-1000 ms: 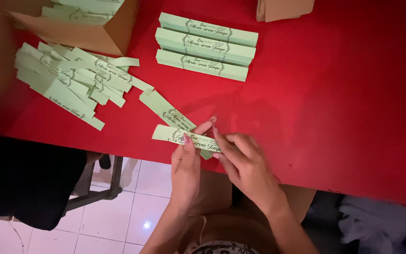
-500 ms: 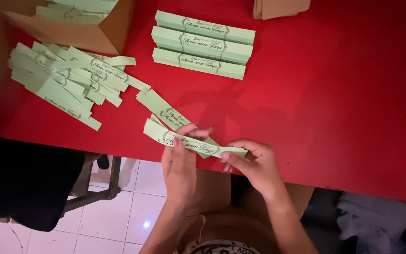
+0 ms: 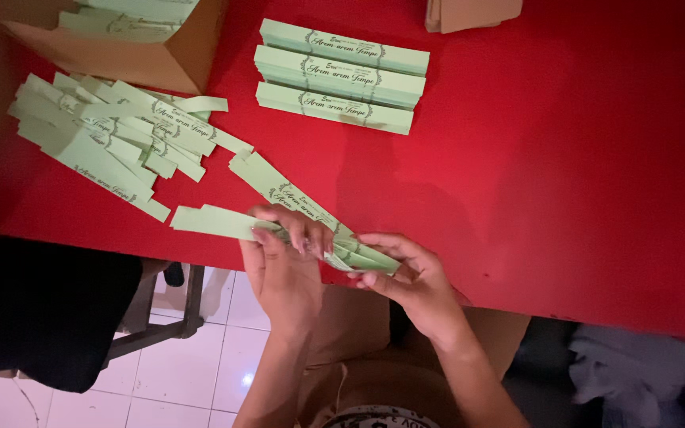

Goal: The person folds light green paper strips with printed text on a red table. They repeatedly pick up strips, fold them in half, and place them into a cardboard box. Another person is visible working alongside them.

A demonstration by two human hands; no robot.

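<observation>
Held over the near edge of the red table (image 3: 564, 182): a long pale-green flat carton blank (image 3: 223, 223), lying nearly level, its left end jutting free. Pinched near its middle by the left hand (image 3: 283, 269), thumb underneath and fingertips (image 3: 303, 238) curled over the top. Gripped at its right end by the right hand (image 3: 410, 277), fingers closed around folded flaps. Just behind, touching the fingertips, a second flat blank (image 3: 275, 182) lying aslant on the table. Farther left, a loose heap of flat blanks (image 3: 112, 139) beside a brown cardboard box (image 3: 144, 55). Beyond, three folded green cartons (image 3: 338, 75) set in a neat row. Compared with half a second earlier: left hand slid along toward the right, more of the blank's left end exposed, hands drawn closer together.
</observation>
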